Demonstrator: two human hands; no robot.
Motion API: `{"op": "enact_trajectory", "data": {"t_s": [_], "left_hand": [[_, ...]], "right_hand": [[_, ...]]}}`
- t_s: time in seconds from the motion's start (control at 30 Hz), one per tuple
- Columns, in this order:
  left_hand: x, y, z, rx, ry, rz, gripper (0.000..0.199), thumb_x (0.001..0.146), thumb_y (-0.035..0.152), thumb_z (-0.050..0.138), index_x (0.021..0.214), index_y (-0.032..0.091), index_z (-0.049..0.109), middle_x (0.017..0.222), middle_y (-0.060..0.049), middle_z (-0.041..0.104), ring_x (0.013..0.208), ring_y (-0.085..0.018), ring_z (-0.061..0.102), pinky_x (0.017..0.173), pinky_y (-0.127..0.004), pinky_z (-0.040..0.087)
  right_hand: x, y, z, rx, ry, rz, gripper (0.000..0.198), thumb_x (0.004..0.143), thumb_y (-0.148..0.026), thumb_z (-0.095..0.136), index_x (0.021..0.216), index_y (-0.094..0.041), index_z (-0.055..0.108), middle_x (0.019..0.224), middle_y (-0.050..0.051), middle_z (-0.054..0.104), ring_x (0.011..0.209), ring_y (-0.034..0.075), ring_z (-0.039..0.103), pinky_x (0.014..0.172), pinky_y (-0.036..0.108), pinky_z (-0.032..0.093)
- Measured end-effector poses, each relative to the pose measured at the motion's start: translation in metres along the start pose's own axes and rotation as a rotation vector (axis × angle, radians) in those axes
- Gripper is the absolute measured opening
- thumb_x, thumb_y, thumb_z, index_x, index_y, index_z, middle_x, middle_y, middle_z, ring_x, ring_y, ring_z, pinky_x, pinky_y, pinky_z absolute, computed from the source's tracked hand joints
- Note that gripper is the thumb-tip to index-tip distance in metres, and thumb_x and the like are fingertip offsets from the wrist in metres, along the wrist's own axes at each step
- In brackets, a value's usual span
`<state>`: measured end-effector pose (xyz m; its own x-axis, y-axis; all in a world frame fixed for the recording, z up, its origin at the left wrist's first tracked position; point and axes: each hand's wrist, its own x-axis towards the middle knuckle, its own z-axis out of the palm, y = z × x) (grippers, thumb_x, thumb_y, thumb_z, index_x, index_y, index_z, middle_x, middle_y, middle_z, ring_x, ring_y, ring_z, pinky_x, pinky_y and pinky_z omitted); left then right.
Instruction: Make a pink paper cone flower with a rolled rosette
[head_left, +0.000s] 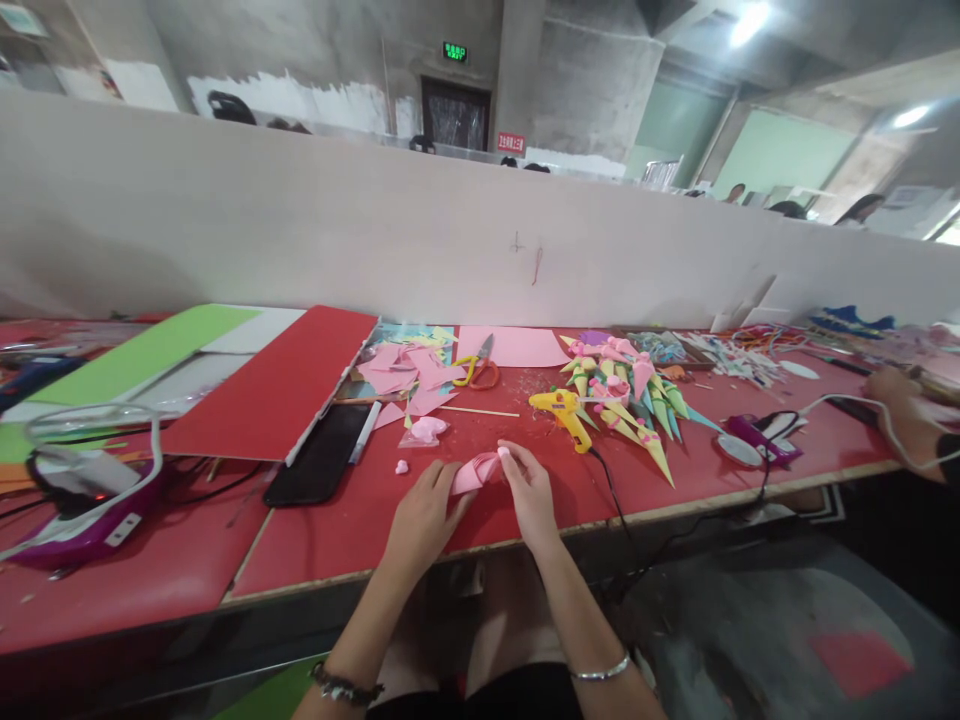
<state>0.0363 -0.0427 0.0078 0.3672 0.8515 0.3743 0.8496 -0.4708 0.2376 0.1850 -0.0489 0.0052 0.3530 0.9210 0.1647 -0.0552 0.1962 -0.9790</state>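
Note:
My left hand (429,515) is closed round a folded piece of pink paper (475,473) just above the table's front edge. At its right end, my right hand (527,490) pinches a small pale pink lump (503,454), which seems to touch the paper. A larger pale pink lump (428,430) in clear wrapping lies beyond my left hand, with a tiny pink ball (402,467) nearer. Farther back are pink paper scraps (397,368) and scissors (478,366) with yellow and red handles. A yellow glue gun (564,412) rests to the right of my right hand.
Several paper cones (634,432) with pink figures lie right of the glue gun. On the left are a black phone (319,455), a red sheet (277,385) and a purple power strip (94,520). A co-worker's hand (900,400) is at far right. A white partition (420,235) stands behind.

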Motion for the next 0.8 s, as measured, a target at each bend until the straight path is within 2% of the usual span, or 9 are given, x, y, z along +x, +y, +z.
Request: {"op": "enact_trajectory", "data": {"t_s": [0.2,0.37,0.53,0.7,0.8], "left_hand": [[0.0008,0.0006,-0.0021,-0.011,0.000,0.016,0.023,0.083,0.030,0.045,0.103,0.018,0.050,0.095,-0.008,0.058,0.090,-0.022,0.059,0.073,-0.030,0.049],[0.0005,-0.0001,-0.0014,-0.037,-0.025,0.018,0.023,0.084,0.028,0.044,0.104,0.018,0.049,0.095,-0.007,0.057,0.088,-0.021,0.058,0.071,-0.031,0.049],[0.0000,-0.0004,-0.0006,-0.129,0.004,0.059,0.023,0.085,0.033,0.042,0.100,0.018,0.050,0.093,-0.007,0.055,0.088,-0.021,0.056,0.076,-0.033,0.048],[-0.0004,-0.0003,-0.0008,-0.213,-0.038,0.051,0.022,0.088,0.033,0.035,0.093,0.018,0.050,0.088,-0.006,0.055,0.083,-0.020,0.056,0.076,-0.034,0.048],[-0.0012,-0.0021,0.0018,-0.254,-0.038,0.039,0.021,0.087,0.033,0.037,0.095,0.019,0.050,0.091,-0.006,0.056,0.086,-0.020,0.057,0.078,-0.035,0.048]], "right_hand": [[0.0008,0.0012,-0.0015,-0.036,-0.063,-0.064,0.026,0.077,-0.037,0.054,0.086,-0.016,0.068,0.090,0.006,0.066,0.086,0.019,0.060,0.076,0.029,0.047],[0.0011,0.0009,-0.0017,0.006,-0.048,-0.027,0.031,0.077,-0.039,0.054,0.096,-0.018,0.066,0.095,0.007,0.066,0.085,0.018,0.060,0.077,0.030,0.048],[0.0009,-0.0011,-0.0025,0.007,-0.075,-0.047,0.026,0.077,-0.038,0.056,0.088,-0.017,0.067,0.095,0.007,0.067,0.092,0.020,0.060,0.080,0.031,0.047],[0.0009,-0.0018,-0.0033,0.025,-0.070,-0.025,0.030,0.078,-0.038,0.054,0.097,-0.018,0.065,0.101,0.007,0.066,0.094,0.019,0.059,0.083,0.031,0.045],[0.0015,-0.0004,-0.0032,0.023,-0.070,-0.033,0.028,0.076,-0.038,0.057,0.092,-0.018,0.067,0.098,0.007,0.067,0.092,0.020,0.060,0.083,0.032,0.046]]}}
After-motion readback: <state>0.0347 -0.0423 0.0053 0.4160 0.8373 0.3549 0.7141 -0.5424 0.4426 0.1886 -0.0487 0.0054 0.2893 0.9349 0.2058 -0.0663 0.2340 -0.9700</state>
